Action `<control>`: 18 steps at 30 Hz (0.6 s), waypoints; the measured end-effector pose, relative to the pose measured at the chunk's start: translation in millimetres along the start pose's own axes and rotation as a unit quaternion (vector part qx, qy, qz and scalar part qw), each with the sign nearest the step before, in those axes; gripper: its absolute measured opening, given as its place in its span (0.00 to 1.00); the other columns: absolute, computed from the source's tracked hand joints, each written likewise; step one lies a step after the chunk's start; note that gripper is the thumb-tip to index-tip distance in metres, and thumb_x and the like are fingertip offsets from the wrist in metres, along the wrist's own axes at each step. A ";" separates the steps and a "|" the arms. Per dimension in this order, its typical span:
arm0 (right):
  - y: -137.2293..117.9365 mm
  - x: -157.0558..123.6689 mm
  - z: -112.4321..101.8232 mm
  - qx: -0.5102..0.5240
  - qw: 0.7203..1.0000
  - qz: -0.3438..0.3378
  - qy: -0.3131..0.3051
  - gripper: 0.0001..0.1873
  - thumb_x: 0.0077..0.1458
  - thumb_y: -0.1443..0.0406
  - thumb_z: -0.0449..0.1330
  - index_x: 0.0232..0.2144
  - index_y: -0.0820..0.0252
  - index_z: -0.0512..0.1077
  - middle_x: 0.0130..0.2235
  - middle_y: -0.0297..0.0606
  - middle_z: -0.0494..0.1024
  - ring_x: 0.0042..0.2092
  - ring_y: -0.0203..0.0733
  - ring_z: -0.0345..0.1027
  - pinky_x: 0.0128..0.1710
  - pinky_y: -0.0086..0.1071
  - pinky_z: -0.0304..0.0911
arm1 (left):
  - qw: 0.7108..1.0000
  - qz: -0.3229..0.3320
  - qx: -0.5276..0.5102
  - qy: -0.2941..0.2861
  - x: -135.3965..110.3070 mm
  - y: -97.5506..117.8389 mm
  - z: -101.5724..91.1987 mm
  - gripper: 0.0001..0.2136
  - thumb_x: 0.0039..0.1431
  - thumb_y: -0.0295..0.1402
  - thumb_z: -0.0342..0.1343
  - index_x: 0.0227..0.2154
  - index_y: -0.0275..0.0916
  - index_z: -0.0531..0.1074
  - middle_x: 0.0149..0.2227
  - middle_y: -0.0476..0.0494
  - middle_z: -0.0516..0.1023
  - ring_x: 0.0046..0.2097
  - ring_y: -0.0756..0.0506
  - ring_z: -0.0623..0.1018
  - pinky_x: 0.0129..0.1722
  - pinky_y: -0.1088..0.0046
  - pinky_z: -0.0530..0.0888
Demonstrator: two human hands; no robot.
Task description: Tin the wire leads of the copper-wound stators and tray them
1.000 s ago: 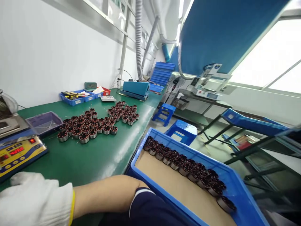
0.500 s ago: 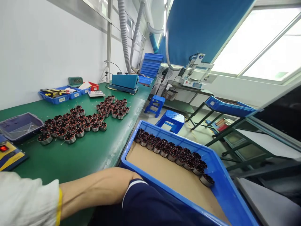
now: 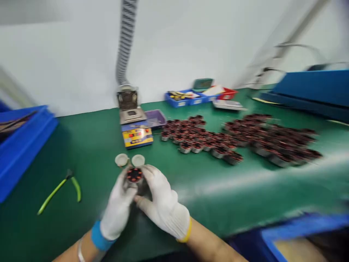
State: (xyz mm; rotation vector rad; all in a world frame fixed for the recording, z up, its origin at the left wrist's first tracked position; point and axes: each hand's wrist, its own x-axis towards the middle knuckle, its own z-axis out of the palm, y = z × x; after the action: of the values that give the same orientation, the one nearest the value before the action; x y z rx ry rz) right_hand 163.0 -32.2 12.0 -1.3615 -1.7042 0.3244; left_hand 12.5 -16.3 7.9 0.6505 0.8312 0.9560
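My left hand [image 3: 117,203], in a white glove with a blue cuff, holds a round motor stator [image 3: 134,175] with a dark red and black top and a silver side. My right hand [image 3: 165,205], gloved in white with a yellow cuff, curves around the stator's right side. Its thumb and fingers are spread; whether the fingertips touch the stator is unclear. Two small round whitish dishes [image 3: 138,160] lie just beyond the hands. Green-handled cutters [image 3: 71,178] rest with handles apart, left of my left hand.
Many similar stators [image 3: 196,136] stand on the green bench [image 3: 174,174] to the right. Behind the hands is a yellow-and-blue device [image 3: 137,137] beside a purple tray [image 3: 161,117]. Blue bins [image 3: 24,142] border the left; another blue tray [image 3: 300,225] is at lower right.
The view has swung left from the blue tray and aisle to the bench. Both gloved hands now show, with a stator held between them; earlier only one forearm was visible.
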 end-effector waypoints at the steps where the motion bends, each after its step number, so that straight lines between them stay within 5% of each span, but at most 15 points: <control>1: 1.1 -5.7 7.3 0.016 1.000 0.001 0.006 0.32 0.50 0.66 0.61 0.58 0.59 0.63 0.58 0.48 0.70 0.59 0.53 0.64 0.59 0.50 0.62 | 0.999 0.041 0.029 0.004 -1.7 -1.8 -2.3 0.29 0.56 0.36 0.64 0.60 0.45 0.64 0.62 0.44 0.67 0.64 0.40 0.63 0.64 0.66 0.62; 4: -4.3 -12.9 15.2 0.077 0.989 0.127 -0.026 0.31 0.51 0.70 0.56 0.59 0.54 0.62 0.57 0.43 0.71 0.58 0.50 0.66 0.59 0.48 0.63 | 0.988 0.076 0.131 -0.012 -0.8 -11.3 -3.7 0.27 0.61 0.42 0.58 0.62 0.43 0.63 0.66 0.43 0.60 0.68 0.41 0.56 0.68 0.64 0.52; 7: -10.4 -7.9 8.0 0.203 0.938 0.261 -0.098 0.31 0.50 0.68 0.58 0.57 0.53 0.64 0.55 0.40 0.73 0.55 0.48 0.69 0.56 0.43 0.67 | 0.974 0.132 0.181 -0.033 2.2 -11.2 -6.1 0.25 0.63 0.44 0.55 0.61 0.44 0.65 0.65 0.44 0.62 0.68 0.42 0.55 0.69 0.63 0.50; 10: -10.0 -3.4 -1.3 0.359 0.871 0.299 -0.151 0.29 0.47 0.65 0.62 0.54 0.55 0.66 0.47 0.40 0.78 0.46 0.45 0.73 0.44 0.37 0.72 | 0.978 0.165 0.116 -0.044 8.8 -1.0 -10.7 0.20 0.61 0.44 0.57 0.54 0.43 0.73 0.57 0.42 0.73 0.61 0.40 0.69 0.63 0.62 0.63; 13: -6.3 -3.7 -7.5 0.419 0.828 0.320 -0.191 0.28 0.44 0.64 0.65 0.50 0.55 0.69 0.41 0.38 0.78 0.39 0.42 0.73 0.34 0.31 0.70 | 0.981 0.163 0.098 -0.024 17.7 9.4 -14.1 0.12 0.54 0.42 0.64 0.35 0.38 0.80 0.43 0.41 0.81 0.47 0.41 0.78 0.52 0.66 0.73; 15: -2.8 -1.6 -11.0 0.416 0.822 0.331 -0.206 0.28 0.43 0.63 0.66 0.49 0.55 0.70 0.41 0.39 0.78 0.38 0.41 0.72 0.31 0.29 0.68 | 0.985 0.149 0.086 0.014 23.2 12.8 -15.0 0.13 0.52 0.43 0.66 0.31 0.37 0.79 0.39 0.41 0.81 0.42 0.43 0.79 0.47 0.68 0.74; 18: 8.3 11.8 -16.1 0.360 0.848 0.340 -0.190 0.29 0.42 0.63 0.67 0.49 0.57 0.69 0.41 0.40 0.78 0.37 0.41 0.72 0.31 0.30 0.68 | 0.992 0.096 0.019 0.074 28.2 10.9 -13.8 0.21 0.54 0.51 0.60 0.37 0.35 0.76 0.40 0.40 0.79 0.37 0.45 0.78 0.38 0.69 0.76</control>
State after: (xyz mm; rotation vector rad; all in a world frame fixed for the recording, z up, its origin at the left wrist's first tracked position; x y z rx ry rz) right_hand 180.8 -24.0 21.0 -1.2985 -1.1001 1.5574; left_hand 5.2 15.2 0.2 0.7083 0.9313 1.1768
